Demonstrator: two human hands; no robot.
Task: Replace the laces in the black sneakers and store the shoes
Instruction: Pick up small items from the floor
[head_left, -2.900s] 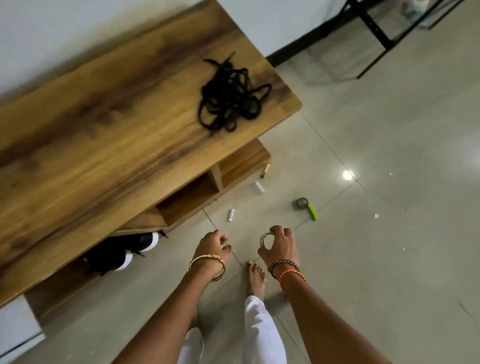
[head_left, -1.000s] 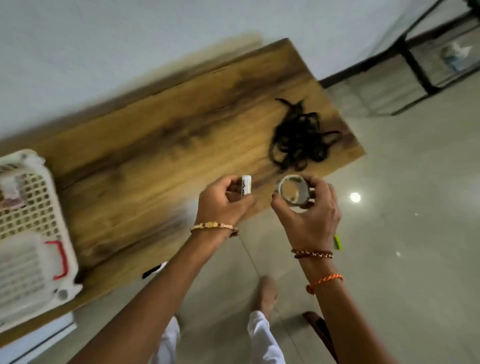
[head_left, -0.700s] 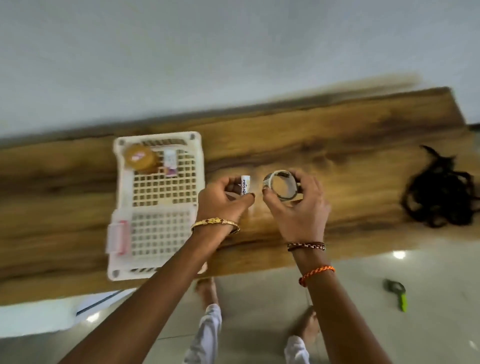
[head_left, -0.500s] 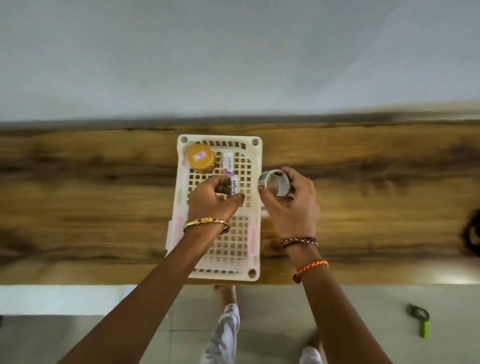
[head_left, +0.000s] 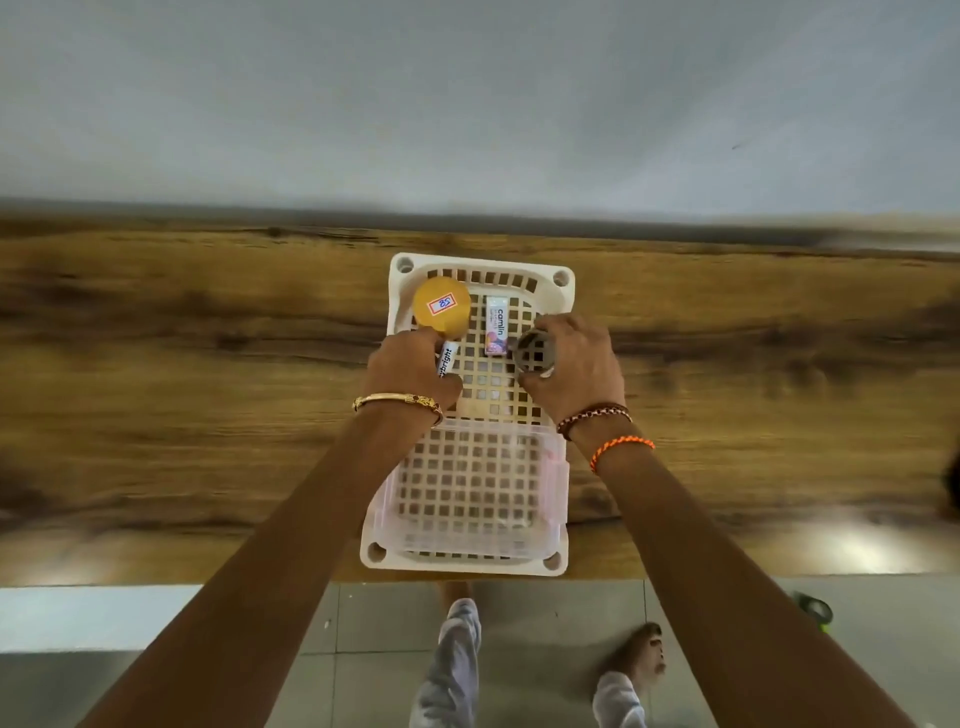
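Observation:
Both my hands are over a cream plastic basket (head_left: 562, 291) on the wooden bench top (head_left: 208, 395). My left hand (head_left: 410, 369) grips a small white tube (head_left: 447, 360) with dark lettering, low inside the basket. My right hand (head_left: 576, 369) holds a clear tape roll (head_left: 534, 356) over the basket's grid floor. The black laces show only as a dark blur (head_left: 953, 483) at the right edge of the bench. The black sneakers are out of view.
In the basket lie a yellow-lidded jar (head_left: 441, 309) with a sticker and a small white Camlin box (head_left: 497, 325). A translucent lid (head_left: 467, 488) covers the basket's near half. A green tool (head_left: 813, 610) lies on the tiled floor at right. My feet stand below the bench edge.
I picked the tube and tape roll off the floor, stood up and turned left to the basket. Both hands have now lowered the items into the basket.

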